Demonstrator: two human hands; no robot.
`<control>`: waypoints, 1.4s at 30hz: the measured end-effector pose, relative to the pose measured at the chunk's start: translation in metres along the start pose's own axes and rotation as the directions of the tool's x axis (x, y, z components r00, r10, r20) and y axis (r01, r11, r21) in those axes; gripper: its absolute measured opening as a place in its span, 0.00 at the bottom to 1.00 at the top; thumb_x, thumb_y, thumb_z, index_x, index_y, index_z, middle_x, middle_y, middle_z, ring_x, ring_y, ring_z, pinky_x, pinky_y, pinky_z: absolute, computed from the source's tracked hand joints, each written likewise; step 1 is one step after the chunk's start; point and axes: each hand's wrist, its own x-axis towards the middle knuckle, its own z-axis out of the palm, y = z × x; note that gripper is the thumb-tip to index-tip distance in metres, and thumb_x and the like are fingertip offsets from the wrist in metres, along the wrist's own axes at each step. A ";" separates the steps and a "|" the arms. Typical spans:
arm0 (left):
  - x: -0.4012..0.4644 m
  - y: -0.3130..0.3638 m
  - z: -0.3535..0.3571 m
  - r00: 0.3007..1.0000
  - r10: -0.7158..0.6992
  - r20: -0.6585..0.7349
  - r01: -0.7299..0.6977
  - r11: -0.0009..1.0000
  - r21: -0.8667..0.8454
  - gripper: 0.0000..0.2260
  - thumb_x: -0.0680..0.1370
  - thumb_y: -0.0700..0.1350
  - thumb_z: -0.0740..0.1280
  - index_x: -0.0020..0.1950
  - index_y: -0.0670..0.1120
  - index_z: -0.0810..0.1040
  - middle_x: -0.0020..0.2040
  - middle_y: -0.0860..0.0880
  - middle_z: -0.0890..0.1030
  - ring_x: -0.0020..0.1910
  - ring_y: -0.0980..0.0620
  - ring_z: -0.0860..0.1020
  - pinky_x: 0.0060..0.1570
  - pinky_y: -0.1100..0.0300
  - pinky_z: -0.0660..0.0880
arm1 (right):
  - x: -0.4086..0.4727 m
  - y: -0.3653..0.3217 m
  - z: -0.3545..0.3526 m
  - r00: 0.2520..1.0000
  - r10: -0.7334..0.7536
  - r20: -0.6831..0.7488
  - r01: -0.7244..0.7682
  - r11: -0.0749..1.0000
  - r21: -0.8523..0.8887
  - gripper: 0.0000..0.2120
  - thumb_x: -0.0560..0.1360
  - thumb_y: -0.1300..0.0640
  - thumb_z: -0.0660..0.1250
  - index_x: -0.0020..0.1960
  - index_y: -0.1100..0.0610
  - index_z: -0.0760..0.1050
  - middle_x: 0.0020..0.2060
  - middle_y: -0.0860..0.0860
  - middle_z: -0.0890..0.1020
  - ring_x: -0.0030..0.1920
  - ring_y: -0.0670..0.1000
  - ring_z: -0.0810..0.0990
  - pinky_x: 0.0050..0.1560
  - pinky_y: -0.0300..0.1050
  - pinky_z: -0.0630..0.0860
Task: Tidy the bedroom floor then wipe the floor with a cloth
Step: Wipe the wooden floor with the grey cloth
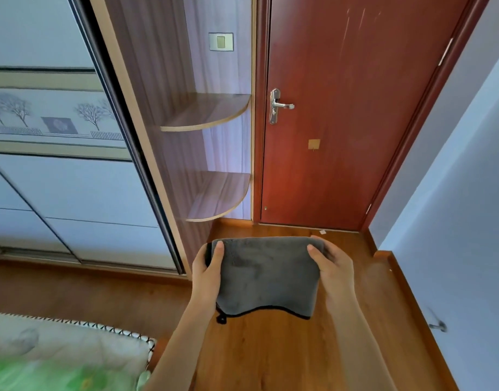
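A folded grey microfibre cloth [266,275] is hanging in the air above the wooden floor [271,354]. The left hand [207,273] is pinching its left edge, the right hand [331,268] its right edge, thumbs on top. Beyond them a red-brown door [347,153] is standing closed, beside the wardrobe's corner shelves [211,111].

Head view, as I see it from my station:
- Grey cloth [266,275], folded, black-edged, held up above the wooden floor [271,356].
- Left hand [207,270] grips the cloth's left end, thumb on top.
- Right hand [331,265] grips its right end, thumb on top.
- Red-brown door [355,122], closed, with metal handle [279,105].
- Two rounded corner shelves [211,112].
- Sliding wardrobe door [59,122] with tree print, left.
- Bedding [59,359], bottom left.
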 end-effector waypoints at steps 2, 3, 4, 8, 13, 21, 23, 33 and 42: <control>0.021 0.001 0.012 1.000 -0.015 -0.025 0.015 1.000 -0.005 0.10 0.80 0.52 0.60 0.51 0.49 0.76 0.47 0.49 0.79 0.49 0.51 0.76 0.53 0.55 0.73 | 0.028 0.002 0.008 1.000 0.022 0.012 -0.022 1.000 -0.007 0.11 0.76 0.59 0.66 0.58 0.56 0.77 0.53 0.52 0.81 0.55 0.52 0.78 0.57 0.51 0.77; 0.032 0.001 0.015 0.999 -0.024 -0.040 0.024 1.000 -0.005 0.10 0.80 0.52 0.59 0.51 0.49 0.76 0.47 0.49 0.79 0.49 0.51 0.76 0.53 0.54 0.73 | 0.040 0.003 0.013 0.999 0.035 0.027 -0.034 0.999 -0.005 0.11 0.76 0.59 0.66 0.58 0.56 0.77 0.52 0.51 0.81 0.55 0.51 0.78 0.56 0.50 0.78; 0.044 0.001 0.016 0.998 -0.027 -0.054 0.027 1.000 -0.008 0.10 0.80 0.52 0.59 0.50 0.50 0.76 0.46 0.49 0.79 0.49 0.51 0.76 0.53 0.54 0.72 | 0.052 0.004 0.018 0.998 0.047 0.044 -0.047 0.999 0.002 0.11 0.76 0.59 0.66 0.58 0.56 0.77 0.51 0.50 0.81 0.54 0.51 0.78 0.54 0.48 0.78; 0.101 -0.006 0.023 0.996 -0.024 -0.092 0.024 1.000 0.001 0.12 0.81 0.53 0.57 0.51 0.48 0.77 0.47 0.46 0.79 0.51 0.48 0.77 0.55 0.50 0.73 | 0.105 0.006 0.048 0.994 0.068 0.081 -0.070 0.997 0.029 0.11 0.76 0.60 0.66 0.58 0.56 0.77 0.49 0.46 0.81 0.51 0.47 0.78 0.50 0.41 0.77; 0.193 0.001 0.033 0.994 0.012 -0.109 -0.011 1.000 0.012 0.13 0.81 0.52 0.58 0.47 0.46 0.77 0.43 0.46 0.79 0.47 0.49 0.76 0.49 0.53 0.71 | 0.179 0.003 0.097 0.993 0.061 0.097 -0.066 0.997 0.051 0.10 0.76 0.61 0.66 0.57 0.56 0.78 0.48 0.48 0.81 0.51 0.47 0.79 0.47 0.38 0.76; 0.337 0.047 0.048 0.989 0.123 -0.088 -0.124 0.992 0.001 0.13 0.81 0.50 0.56 0.48 0.44 0.76 0.43 0.46 0.77 0.44 0.52 0.75 0.44 0.59 0.70 | 0.310 -0.039 0.177 0.994 -0.041 0.099 0.033 0.996 0.080 0.10 0.76 0.63 0.66 0.56 0.57 0.78 0.47 0.49 0.82 0.50 0.49 0.80 0.49 0.43 0.77; 0.368 0.055 0.050 0.988 0.123 -0.096 -0.124 0.992 0.000 0.14 0.82 0.51 0.55 0.49 0.44 0.76 0.44 0.46 0.77 0.44 0.52 0.75 0.43 0.60 0.69 | 0.333 -0.045 0.196 0.993 -0.067 0.095 0.059 0.995 0.078 0.09 0.76 0.62 0.65 0.55 0.56 0.78 0.46 0.47 0.81 0.49 0.47 0.79 0.50 0.45 0.78; 0.465 0.077 0.072 0.968 0.164 -0.193 -0.170 0.985 -0.018 0.16 0.82 0.49 0.56 0.45 0.39 0.76 0.40 0.44 0.77 0.40 0.52 0.73 0.42 0.58 0.68 | 0.432 -0.048 0.251 0.989 -0.070 0.133 0.057 0.994 0.098 0.09 0.77 0.63 0.64 0.55 0.57 0.78 0.46 0.45 0.81 0.49 0.46 0.78 0.49 0.41 0.76; 0.565 0.111 0.089 0.862 0.369 -0.349 -0.373 0.926 0.057 0.11 0.81 0.43 0.58 0.41 0.41 0.74 0.36 0.49 0.74 0.38 0.57 0.71 0.42 0.63 0.68 | 0.564 -0.080 0.316 0.951 -0.139 0.277 0.070 0.967 0.244 0.09 0.76 0.66 0.65 0.54 0.60 0.79 0.47 0.50 0.83 0.47 0.45 0.79 0.47 0.37 0.74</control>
